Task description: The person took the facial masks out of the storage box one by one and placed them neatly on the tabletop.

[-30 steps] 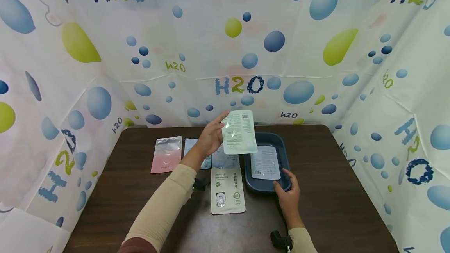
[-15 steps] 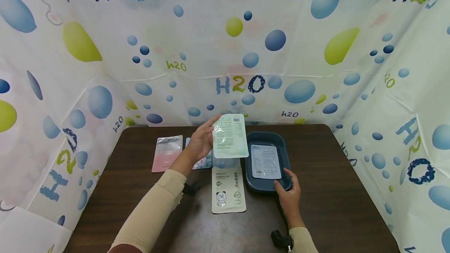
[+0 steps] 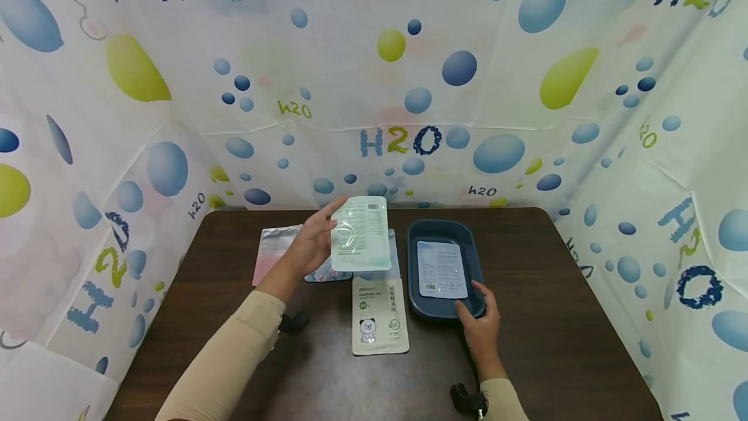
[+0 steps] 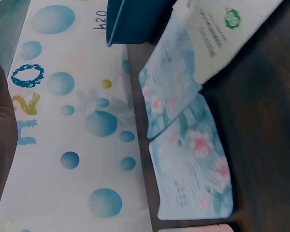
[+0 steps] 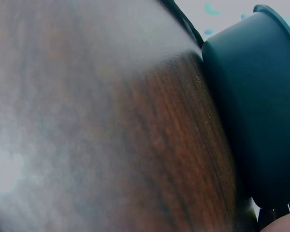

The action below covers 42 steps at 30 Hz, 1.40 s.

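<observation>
My left hand (image 3: 313, 243) holds a pale green flat packet (image 3: 359, 239) by its left edge, fingers behind it, raised over the table. In the left wrist view the packet (image 4: 7, 34) shows only as a strip beside the hand (image 4: 2, 140). My right hand (image 3: 482, 323) grips the near right corner of a dark blue tray (image 3: 416, 301), thumb and fingers at its rim. Inside the tray lies a white printed packet (image 3: 441, 269). Below the held packet is a cream panda packet (image 3: 380, 327). Two blue floral packets (image 4: 169, 72) lie behind, partly covered in the head view.
A pink and silver packet (image 3: 271, 245) lies at the left of the row, partly behind my left arm. The dark wooden table (image 3: 561, 317) meets a white curtain (image 3: 327, 44) with blue and green dots at its back. Black wrist cameras sit on both wrists.
My left hand has carried the green packet leftward and slightly down, from beside the tray to over the floral packets. The right hand stays at the tray's corner.
</observation>
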### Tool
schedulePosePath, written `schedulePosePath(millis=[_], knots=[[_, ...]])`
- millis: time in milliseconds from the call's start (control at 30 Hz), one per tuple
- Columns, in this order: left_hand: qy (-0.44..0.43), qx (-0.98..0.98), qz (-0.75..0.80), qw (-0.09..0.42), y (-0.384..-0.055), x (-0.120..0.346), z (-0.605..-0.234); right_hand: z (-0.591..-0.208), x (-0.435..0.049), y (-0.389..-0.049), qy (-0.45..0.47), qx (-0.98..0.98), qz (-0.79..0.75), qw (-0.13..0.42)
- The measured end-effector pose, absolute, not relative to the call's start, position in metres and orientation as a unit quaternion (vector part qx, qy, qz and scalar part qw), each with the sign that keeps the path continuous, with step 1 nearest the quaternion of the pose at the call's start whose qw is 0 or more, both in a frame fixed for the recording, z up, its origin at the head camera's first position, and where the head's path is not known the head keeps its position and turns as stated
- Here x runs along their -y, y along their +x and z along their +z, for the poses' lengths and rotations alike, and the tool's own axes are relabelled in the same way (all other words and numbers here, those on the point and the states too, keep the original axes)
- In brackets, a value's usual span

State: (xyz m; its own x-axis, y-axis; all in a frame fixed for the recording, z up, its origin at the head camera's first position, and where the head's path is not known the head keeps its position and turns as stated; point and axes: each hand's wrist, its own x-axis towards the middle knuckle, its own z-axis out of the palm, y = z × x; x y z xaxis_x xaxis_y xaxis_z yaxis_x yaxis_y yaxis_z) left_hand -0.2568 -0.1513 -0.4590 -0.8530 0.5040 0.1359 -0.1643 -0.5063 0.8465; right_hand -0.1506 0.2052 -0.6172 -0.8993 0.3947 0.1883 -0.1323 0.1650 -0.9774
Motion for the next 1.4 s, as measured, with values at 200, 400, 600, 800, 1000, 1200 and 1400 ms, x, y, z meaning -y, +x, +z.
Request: schedulePosePath(millis=[200,400,600,800,1000,1200,1400], knots=[[0.172,-0.465,0.844,0.204,-0.249,0.166,-0.465,-0.618,-0.205,-0.15,-0.089,0.731,0.645,0.206],[0.174,-0.474,0.84,0.201,-0.242,0.184,-0.473,-0.617,-0.205,-0.151,-0.098,0.731,0.644,0.202],[0.156,-0.492,0.829,0.215,-0.231,0.202,-0.482,-0.604,-0.199,-0.146,-0.098,0.735,0.641,0.197],[0.137,-0.51,0.819,0.225,-0.224,0.211,-0.498,-0.584,-0.193,-0.139,-0.086,0.734,0.644,0.198],[0.111,-0.539,0.804,0.225,-0.219,0.216,-0.52,-0.596,-0.197,-0.143,-0.095,0.734,0.645,0.19],[0.084,-0.605,0.763,0.214,-0.213,0.22,-0.54,-0.616,-0.204,-0.149,-0.099,0.732,0.646,0.191],[0.077,-0.694,0.687,0.202,-0.209,0.221,-0.555,-0.617,-0.207,-0.15,-0.088,0.73,0.649,0.196]])
